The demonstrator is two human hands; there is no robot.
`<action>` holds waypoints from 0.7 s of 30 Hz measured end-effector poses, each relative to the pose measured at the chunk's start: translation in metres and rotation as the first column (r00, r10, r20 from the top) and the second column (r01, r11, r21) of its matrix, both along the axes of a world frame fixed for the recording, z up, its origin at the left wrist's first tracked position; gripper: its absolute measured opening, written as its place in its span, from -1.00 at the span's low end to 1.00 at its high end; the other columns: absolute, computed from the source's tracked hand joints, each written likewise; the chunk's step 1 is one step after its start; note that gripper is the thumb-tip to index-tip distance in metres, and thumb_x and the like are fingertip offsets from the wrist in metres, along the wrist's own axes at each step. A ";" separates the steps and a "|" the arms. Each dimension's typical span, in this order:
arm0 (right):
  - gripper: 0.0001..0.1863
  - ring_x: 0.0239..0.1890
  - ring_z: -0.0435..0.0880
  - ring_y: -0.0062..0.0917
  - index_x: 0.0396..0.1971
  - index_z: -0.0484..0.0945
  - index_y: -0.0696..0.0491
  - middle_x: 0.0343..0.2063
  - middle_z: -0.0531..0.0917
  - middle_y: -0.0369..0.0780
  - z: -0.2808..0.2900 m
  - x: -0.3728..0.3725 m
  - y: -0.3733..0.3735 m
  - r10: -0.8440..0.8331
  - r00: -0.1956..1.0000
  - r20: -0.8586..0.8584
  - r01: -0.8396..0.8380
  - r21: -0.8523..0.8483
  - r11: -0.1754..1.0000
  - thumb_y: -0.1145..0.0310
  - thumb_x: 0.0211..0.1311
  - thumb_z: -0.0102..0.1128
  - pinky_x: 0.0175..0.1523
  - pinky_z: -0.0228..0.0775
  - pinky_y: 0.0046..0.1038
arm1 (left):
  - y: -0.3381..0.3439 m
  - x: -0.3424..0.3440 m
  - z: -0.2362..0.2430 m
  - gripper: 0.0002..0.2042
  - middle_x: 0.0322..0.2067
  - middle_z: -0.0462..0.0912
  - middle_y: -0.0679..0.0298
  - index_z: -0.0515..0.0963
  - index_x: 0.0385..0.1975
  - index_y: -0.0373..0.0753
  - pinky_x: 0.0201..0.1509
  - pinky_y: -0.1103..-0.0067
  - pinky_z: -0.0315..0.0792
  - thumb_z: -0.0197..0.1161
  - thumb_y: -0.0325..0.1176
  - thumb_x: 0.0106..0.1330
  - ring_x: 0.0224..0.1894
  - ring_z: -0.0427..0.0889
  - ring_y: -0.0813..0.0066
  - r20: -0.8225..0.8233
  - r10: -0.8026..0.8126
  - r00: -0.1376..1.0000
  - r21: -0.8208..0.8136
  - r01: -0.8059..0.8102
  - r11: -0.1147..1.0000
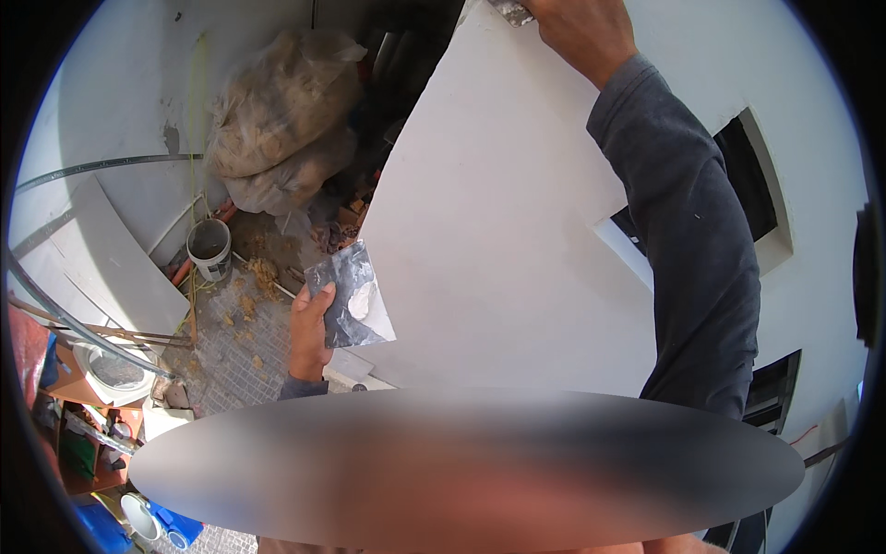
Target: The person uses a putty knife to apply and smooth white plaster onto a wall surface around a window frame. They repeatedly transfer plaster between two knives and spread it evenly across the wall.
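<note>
My left hand (309, 332) grips a square dark metal plate (340, 286) smeared with pale paste, with a white lump on it, held beside the edge of a white wall panel (498, 203). High up, my right hand (577, 32) has its fingers closed on a metal scraper blade (509, 11) against the panel's upper part near its left edge; the tool is partly cut off by the top of the view.
Plastic-bagged bundles (277, 120) sit at upper left above rubble. A grey bucket (209, 254), a leaning board (129, 263), metal strips and an orange shelf (78, 452) are along the left. Dark wall openings (748, 175) are at right. A blurred oval covers the bottom.
</note>
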State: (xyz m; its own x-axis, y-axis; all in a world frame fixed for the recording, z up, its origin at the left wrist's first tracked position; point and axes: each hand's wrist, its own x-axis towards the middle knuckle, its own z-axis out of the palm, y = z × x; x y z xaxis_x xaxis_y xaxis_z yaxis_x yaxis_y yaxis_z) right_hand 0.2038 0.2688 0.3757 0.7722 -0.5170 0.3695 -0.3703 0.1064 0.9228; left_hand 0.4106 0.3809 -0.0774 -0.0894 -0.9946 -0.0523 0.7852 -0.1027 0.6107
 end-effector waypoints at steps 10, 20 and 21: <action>-0.72 0.20 0.55 -0.48 -0.02 0.74 -0.17 0.06 0.73 -0.40 -0.059 -0.149 0.104 0.003 0.984 -0.179 0.028 0.170 0.985 0.33 0.28 0.34 0.44 0.20 -0.15 | 0.010 0.036 -0.019 -0.71 -0.09 0.70 0.29 0.56 0.06 -0.29 0.02 0.53 0.55 0.27 -0.32 0.43 -0.12 0.69 0.49 0.164 0.129 0.978 0.112 -0.149 0.983; -0.52 0.26 0.50 -0.40 0.22 0.60 -0.18 0.18 0.65 -0.36 -0.029 -0.134 0.102 0.089 0.968 -0.235 -0.090 0.005 0.996 0.37 0.28 0.33 0.48 0.14 -0.17 | 0.012 0.057 0.000 -0.72 -0.10 0.68 0.31 0.56 0.05 -0.30 0.00 0.56 0.51 0.23 -0.32 0.45 -0.12 0.65 0.54 0.187 0.230 0.955 -0.031 -0.229 0.973; -0.52 0.27 0.50 -0.41 0.22 0.59 -0.17 0.19 0.64 -0.35 -0.032 -0.137 0.096 0.036 0.966 -0.257 -0.037 -0.001 0.999 0.37 0.28 0.34 0.48 0.14 -0.17 | 0.010 0.051 0.005 -0.72 -0.10 0.68 0.31 0.56 0.05 -0.31 0.00 0.56 0.51 0.23 -0.32 0.45 -0.12 0.65 0.55 0.192 0.205 0.960 -0.021 -0.205 0.979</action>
